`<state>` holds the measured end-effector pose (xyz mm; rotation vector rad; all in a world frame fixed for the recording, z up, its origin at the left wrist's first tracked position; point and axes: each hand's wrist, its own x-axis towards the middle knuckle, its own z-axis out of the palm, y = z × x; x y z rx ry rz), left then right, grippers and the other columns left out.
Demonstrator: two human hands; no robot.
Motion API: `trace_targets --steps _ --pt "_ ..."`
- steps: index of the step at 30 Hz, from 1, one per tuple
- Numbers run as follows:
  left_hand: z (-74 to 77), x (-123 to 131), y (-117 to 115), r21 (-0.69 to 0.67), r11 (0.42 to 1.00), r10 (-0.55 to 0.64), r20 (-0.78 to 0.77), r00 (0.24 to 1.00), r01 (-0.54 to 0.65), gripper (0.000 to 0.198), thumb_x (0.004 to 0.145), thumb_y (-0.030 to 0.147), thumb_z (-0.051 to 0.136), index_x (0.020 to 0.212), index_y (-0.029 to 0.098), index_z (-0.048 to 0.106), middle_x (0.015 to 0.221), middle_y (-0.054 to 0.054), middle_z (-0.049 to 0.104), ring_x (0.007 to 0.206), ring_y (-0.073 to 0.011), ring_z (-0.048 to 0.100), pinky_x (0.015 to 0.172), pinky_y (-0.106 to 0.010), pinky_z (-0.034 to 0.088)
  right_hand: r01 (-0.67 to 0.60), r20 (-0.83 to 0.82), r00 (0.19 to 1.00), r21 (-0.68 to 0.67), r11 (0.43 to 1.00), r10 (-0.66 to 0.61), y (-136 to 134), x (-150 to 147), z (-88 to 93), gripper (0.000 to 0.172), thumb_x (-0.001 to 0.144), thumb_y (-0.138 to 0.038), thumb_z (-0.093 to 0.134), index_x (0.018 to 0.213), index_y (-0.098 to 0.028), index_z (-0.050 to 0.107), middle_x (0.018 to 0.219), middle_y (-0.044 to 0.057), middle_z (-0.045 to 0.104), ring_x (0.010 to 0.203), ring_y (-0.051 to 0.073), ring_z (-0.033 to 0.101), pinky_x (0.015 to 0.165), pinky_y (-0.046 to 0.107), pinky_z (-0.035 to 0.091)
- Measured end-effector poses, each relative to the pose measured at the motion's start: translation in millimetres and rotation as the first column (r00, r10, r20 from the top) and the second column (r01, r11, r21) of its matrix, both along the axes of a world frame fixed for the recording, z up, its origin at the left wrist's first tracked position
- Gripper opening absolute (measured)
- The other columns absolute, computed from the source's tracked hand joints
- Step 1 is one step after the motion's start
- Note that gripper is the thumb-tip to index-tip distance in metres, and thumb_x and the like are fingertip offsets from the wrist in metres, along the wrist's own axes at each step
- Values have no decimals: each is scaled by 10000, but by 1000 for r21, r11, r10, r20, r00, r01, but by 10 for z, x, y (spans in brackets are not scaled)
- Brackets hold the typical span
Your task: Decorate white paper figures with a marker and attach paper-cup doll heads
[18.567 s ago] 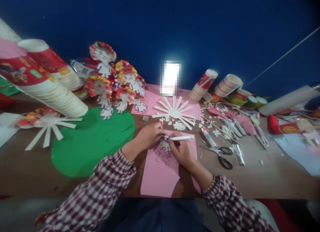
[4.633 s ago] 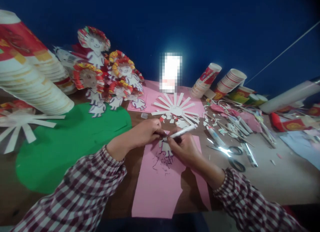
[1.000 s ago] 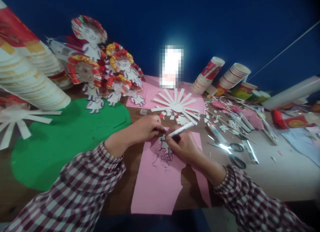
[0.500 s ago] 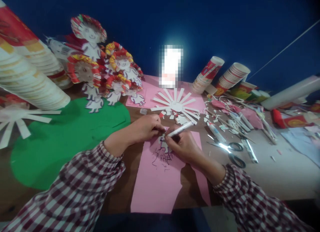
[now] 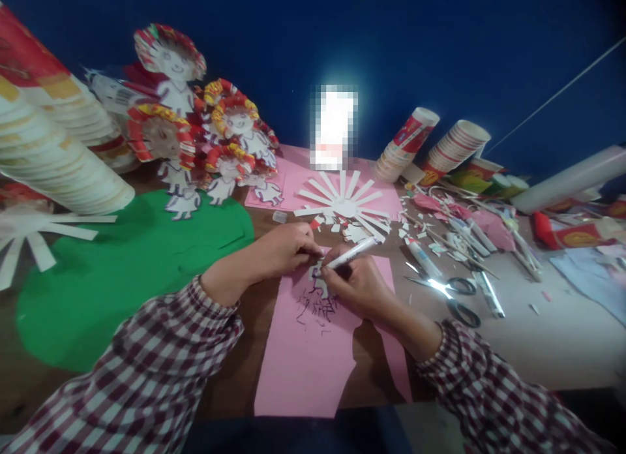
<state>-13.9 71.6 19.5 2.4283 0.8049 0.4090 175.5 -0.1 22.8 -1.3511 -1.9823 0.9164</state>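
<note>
My right hand (image 5: 359, 281) grips a white marker (image 5: 353, 250), its writing end down at a small white paper figure (image 5: 320, 278) with dark outlines. The figure lies on a pink sheet (image 5: 303, 369) scribbled with dark strokes around it. At the figure's upper end, the fingers of my left hand (image 5: 288, 248) are closed and press on its edge; the fingertips are partly hidden. Just beyond both hands lies a white cut-paper piece with strips fanned out like rays (image 5: 345, 206).
Left of the hands is a green paper sheet (image 5: 161, 258) with several decorated paper figures (image 5: 239, 124) behind it. Stacks of paper cups (image 5: 460, 144) stand at the back right and far left. Scissors (image 5: 450, 287) and paper scraps lie to the right. A bright blurred patch is at the back.
The view has shifted slightly. Both hands stay in nearly the same place, with the marker still at the small paper figure.
</note>
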Motion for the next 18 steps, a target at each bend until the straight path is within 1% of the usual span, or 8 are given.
trace_targets --steps 4,7,15,18 --pt "-3 -5 -1 -2 1000 6 8 1000 -6 193 836 120 615 948 199 750 857 -34 615 793 -134 561 693 -240 407 15 -42 999 -12 1000 -15 -3 8 -18 96 860 -224 525 786 -179 566 620 -24 571 554 101 519 558 236 402" --pt "3 -14 -5 8 1000 -2 -1 1000 2 221 835 86 587 929 201 750 869 -33 615 810 -136 563 706 -241 408 32 -26 999 9 999 -32 -1 4 -26 93 843 -212 535 762 -179 566 618 -20 573 552 103 519 547 236 398" --pt "-4 -19 -10 -17 1000 10 13 1000 -10 229 851 116 595 976 229 751 891 -32 620 808 -134 567 714 -243 417 -5 7 1000 17 1000 5 -2 -7 7 83 807 -182 541 737 -174 585 618 -14 565 561 110 511 562 246 406" --pt "3 -12 -11 -24 999 22 6 1000 -22 220 846 124 610 981 225 751 892 -35 623 812 -136 570 718 -244 422 -18 -23 1000 0 1000 18 -8 4 -5 82 820 -193 541 756 -174 589 641 -12 575 576 109 521 571 245 415"
